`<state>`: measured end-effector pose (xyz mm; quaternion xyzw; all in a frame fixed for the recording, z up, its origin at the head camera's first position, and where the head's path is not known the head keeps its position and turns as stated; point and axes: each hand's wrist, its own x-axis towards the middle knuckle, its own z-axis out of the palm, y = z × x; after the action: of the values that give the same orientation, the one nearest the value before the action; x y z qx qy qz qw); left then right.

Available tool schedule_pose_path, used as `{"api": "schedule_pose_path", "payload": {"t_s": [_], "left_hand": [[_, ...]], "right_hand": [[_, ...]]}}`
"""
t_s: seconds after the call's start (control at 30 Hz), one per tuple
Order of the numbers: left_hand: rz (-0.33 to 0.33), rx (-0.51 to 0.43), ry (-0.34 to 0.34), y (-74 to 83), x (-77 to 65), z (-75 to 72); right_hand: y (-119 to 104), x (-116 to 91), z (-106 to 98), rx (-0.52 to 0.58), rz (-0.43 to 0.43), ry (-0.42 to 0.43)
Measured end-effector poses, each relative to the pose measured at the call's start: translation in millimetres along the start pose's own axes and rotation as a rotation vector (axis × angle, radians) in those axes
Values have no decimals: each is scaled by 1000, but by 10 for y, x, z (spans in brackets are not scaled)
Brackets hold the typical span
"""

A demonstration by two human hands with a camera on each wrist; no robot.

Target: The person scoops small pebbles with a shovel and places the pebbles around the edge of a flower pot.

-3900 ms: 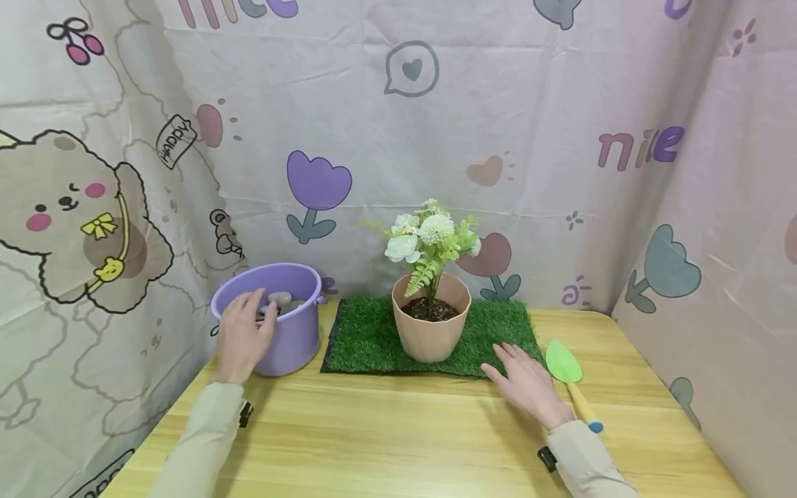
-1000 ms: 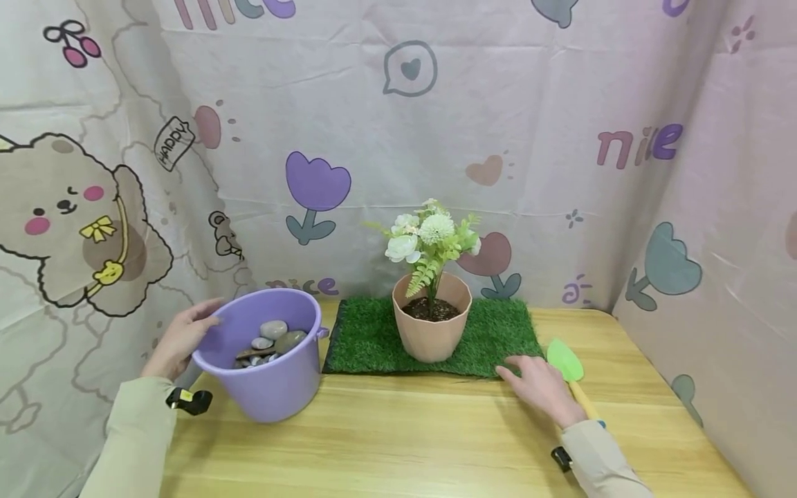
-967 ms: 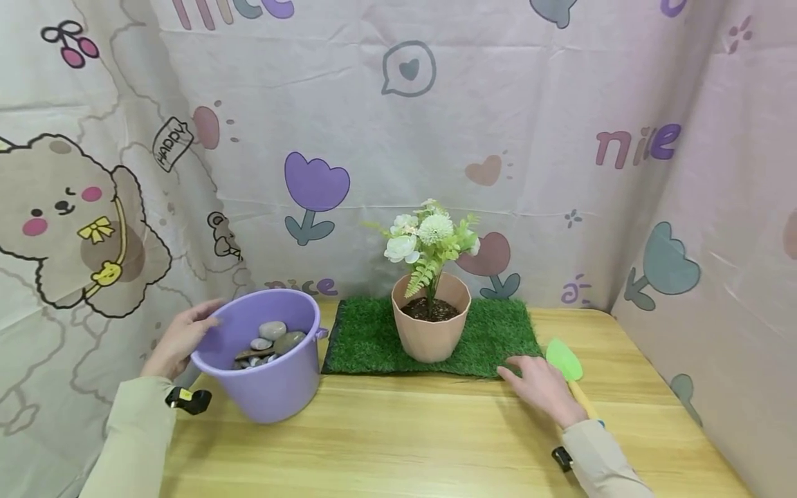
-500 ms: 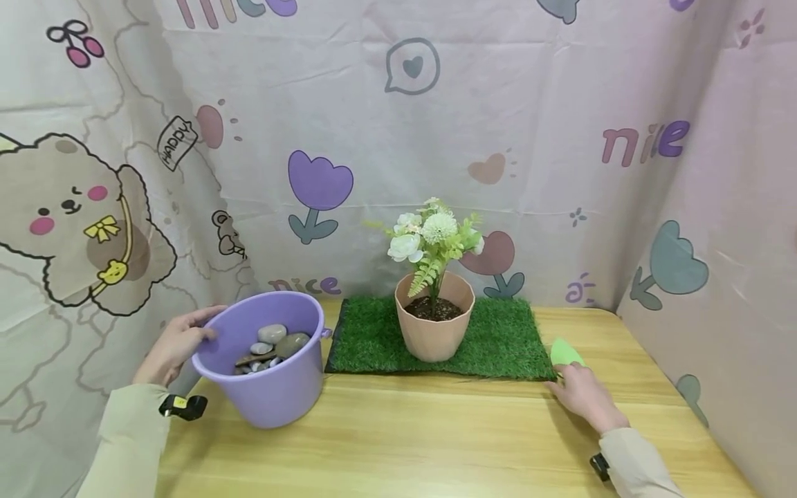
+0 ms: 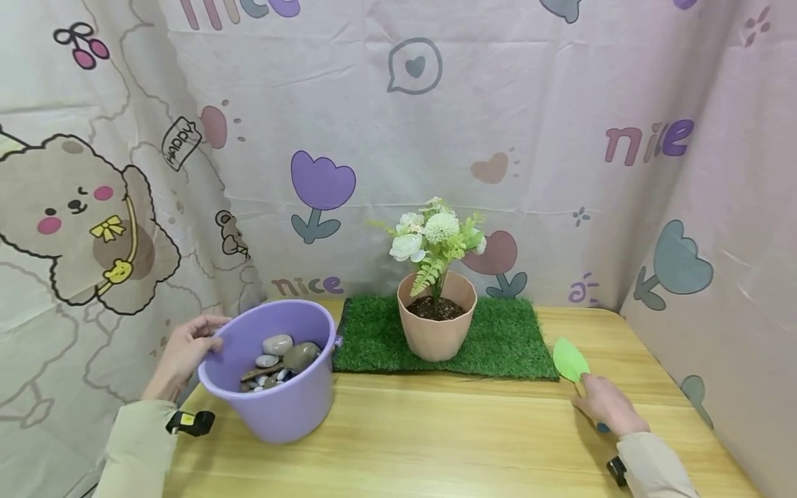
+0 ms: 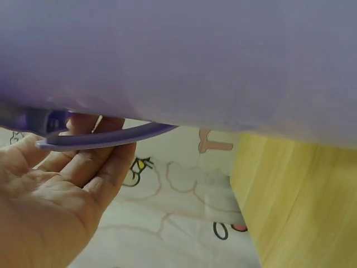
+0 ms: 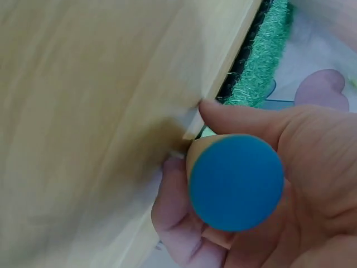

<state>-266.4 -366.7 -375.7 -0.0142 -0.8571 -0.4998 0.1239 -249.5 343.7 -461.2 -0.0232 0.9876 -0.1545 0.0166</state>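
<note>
We see the left hand clamped on the rim of a purple bucket, which sits just to that hand's right; in the left wrist view the curved bucket handle passes across its fingers. Inside the bucket, to the right of and a little nearer than the left fingertips, we can make out smooth grey and brown stones. We find the right hand wrapped round the yellow grip of a trowel, its thumb along one side and its fingers curled on the other; the green blade points away beyond the knuckles, and the blue end shows at the palm side. We cannot tell whether the trowel touches the table beneath that hand. Beyond and to the left of the right hand we see a green turf mat, its near right corner close to the blade. On the mat, between the two hands and farther off than both, stands a pinkish pot of dark soil and white flowers.
</note>
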Motion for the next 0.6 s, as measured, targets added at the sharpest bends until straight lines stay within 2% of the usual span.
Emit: {"api": "schedule_pose_path", "payload": {"t_s": [0.13,0.27,0.47,0.6], "left_hand": [[3,-9,-15,58,-23,122],[30,23,-38,139,-31,263],[66,27,-85,244,-77,469],[115,28,-80,304,-106,603]], "right_hand": [[34,-21,26,90,38,-38],[65,-26,43,159,51,-6],[93,-24,34,158,41,41],[91,-29,32,157,55,77]]}}
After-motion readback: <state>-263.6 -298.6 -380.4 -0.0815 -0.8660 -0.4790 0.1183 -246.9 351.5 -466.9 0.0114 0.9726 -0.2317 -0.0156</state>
